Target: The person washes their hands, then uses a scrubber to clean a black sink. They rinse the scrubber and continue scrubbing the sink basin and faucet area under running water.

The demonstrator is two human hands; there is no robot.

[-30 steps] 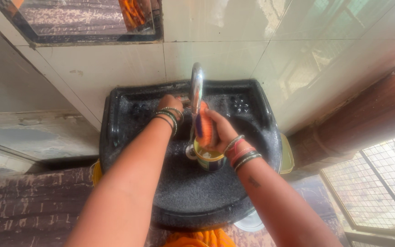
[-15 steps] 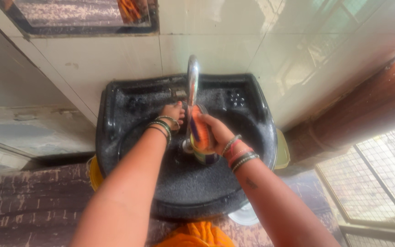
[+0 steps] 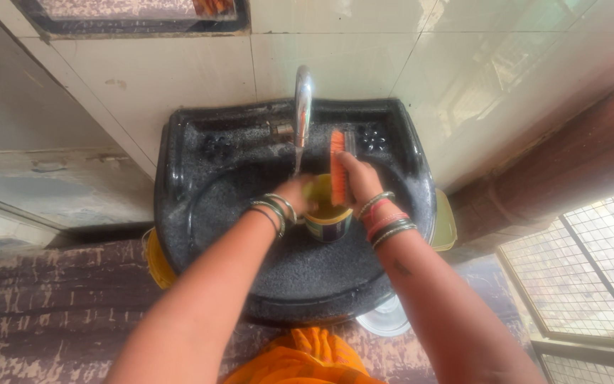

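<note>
Both hands (image 3: 328,188) now at one cup (image 3: 327,213)

You are at a home washing spot, a tiled corner with a small wall-hung basin; the black speckled sink (image 3: 200,213) lies under both your hands, its chrome tap (image 3: 303,107) rising just beyond your left hand (image 3: 297,193). Pale glazed wall tiles (image 3: 179,71) stand past the tap; a mesh-grilled window (image 3: 591,277) sits well off to the side of your right hand (image 3: 359,181).
</note>
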